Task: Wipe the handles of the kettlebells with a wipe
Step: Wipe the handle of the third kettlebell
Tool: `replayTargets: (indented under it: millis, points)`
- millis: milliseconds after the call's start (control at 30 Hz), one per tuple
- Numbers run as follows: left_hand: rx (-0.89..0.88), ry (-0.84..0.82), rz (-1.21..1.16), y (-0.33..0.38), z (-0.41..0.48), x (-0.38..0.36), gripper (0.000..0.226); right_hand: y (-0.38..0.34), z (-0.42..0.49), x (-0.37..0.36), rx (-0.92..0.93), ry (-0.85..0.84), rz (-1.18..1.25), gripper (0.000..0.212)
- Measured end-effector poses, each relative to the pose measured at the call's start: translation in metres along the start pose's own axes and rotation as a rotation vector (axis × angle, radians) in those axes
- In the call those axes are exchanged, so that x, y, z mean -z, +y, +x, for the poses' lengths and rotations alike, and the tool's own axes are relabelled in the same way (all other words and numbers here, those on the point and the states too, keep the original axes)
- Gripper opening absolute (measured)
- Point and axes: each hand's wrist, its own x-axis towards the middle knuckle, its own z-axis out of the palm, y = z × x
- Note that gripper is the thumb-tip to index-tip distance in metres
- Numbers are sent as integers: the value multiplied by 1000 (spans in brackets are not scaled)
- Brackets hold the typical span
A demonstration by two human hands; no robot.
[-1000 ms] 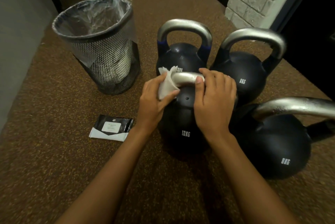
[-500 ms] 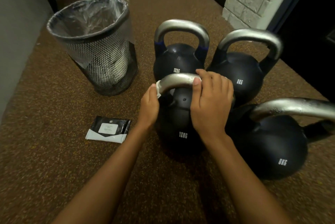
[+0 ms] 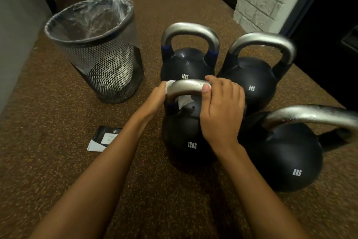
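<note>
near 12KG kettlebell (image 3: 186,142): parked on the floor (image 3: 48,161) front and centre, black, upright, being worked on with both hands.
handle (image 3: 188,84): silver, looks a bit scuffed, with only the middle stretch left uncovered between the two hands.
wipe (image 3: 183,101): white, wrapped round the left end of that handle, with a loose flap hanging down inside the loop.
left hand (image 3: 156,99): curled round the left end of the handle, and the wipe is clamped under its fingers.
right hand (image 3: 222,109): closed over the right part of the handle, fingers draped over the top and the thumb pressed on the near side.
far 12KG kettlebell (image 3: 186,64): set right behind the near one, with blue bands at the handle roots.
far 8KG kettlebell (image 3: 251,81): tucked in just right of the far 12KG one.
near 8KG kettlebell (image 3: 282,157): placed at the near right, just beside the one being held.
bin (image 3: 108,54): black mesh, stood at the far left, lined with a clear liner (image 3: 91,18). Something pale can be seen through the mesh, but it can't be made out.
packet (image 3: 105,138): black and white, laid flat on the floor at the near left, partly covered by the left forearm.
brick pillar (image 3: 259,0): pale, seen at the far right.
</note>
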Motion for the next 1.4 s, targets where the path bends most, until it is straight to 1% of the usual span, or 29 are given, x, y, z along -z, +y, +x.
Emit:
replayTargets:
  millis: [100, 167, 200, 233, 300, 333, 400, 433, 500, 567, 633, 667, 700, 767, 800, 833, 867, 900, 967, 1000, 1033, 1133, 1200, 1300, 1333, 1367, 1400]
  points:
    - [-28, -97, 157, 15, 3, 4, 40, 0, -1, 0, 3, 0, -3, 36]
    - [-70, -61, 257, 26, 2, 4, 38, 1, -1, 0, 5, 0, -8, 36]
    - [-108, -34, 259, 27, 1, 2, 37, 1, -1, 0, 5, -1, -9, 37]
    - [-122, -11, 210, 24, -2, 0, 38, 2, -1, 0, 7, -3, -10, 37]
    - [-108, 40, -9, 12, -9, -5, 39, 2, 0, 0, 8, 1, -5, 36]
    - [-88, 68, -75, 5, -10, -8, 38, 1, 0, 0, 7, 3, -2, 36]
    - [-18, 93, -126, -5, -8, -8, 37, 1, -1, -1, 6, 9, -2, 35]
    - [16, 82, -106, -4, -5, -7, 36, 0, -1, -1, 6, 10, -3, 35]
    - [8, 4, 32, 5, -4, 0, 36, 1, -1, -1, 4, 7, -5, 35]
    - [-96, -57, 268, 17, -4, 3, 36, 1, -1, -1, 6, 1, -6, 35]
    - [-260, -4, 509, 26, -8, -1, 37, 0, -1, -1, 4, 0, -14, 35]
    - [-334, 60, 568, 27, -11, -7, 39, 0, -1, -1, 1, 2, -13, 35]
    - [-406, 138, 575, 27, -16, -13, 39, 0, -1, -1, -1, 5, -7, 35]
    - [-538, 288, 493, 17, -23, -24, 41, 0, -1, 0, -7, 9, 5, 34]
    - [-569, 342, 438, 8, -25, -27, 43, 0, -1, 0, -8, 7, 7, 35]
    - [-561, 382, 374, -2, -25, -28, 44, 0, -1, 0, -9, 5, 6, 35]
    - [-501, 414, 287, -10, -25, -29, 44, 0, -1, 0, -9, 3, 4, 35]
    - [-406, 428, 180, -15, -23, -29, 45, 0, -1, -1, -8, 4, 2, 35]
    - [-229, 413, 7, -15, -18, -27, 53, 0, -1, 0, -6, 6, -7, 34]
    - [-194, 393, -2, -11, -16, -26, 55, 0, -1, -1, -6, 5, -12, 34]
    - [-204, 371, 39, -6, -14, -24, 56, 0, -1, -1, -6, 3, -16, 35]
    - [-384, 319, 318, 9, -14, -21, 44, -1, -1, -2, -11, 5, -14, 35]
    - [-481, 327, 427, 12, -18, -28, 40, -1, -1, -2, -12, 8, -7, 34]
    - [-535, 443, 339, 3, -26, -40, 40, 0, -1, 0, -5, 2, -16, 34]
    - [-522, 476, 291, -3, -27, -41, 40, 1, -1, 0, -6, 1, -18, 35]
    - [-470, 499, 235, -8, -26, -42, 39, 1, 0, 0, -7, 2, -19, 36]
    - [-377, 515, 142, -10, -24, -41, 36, 1, 0, 0, -7, 2, -19, 36]
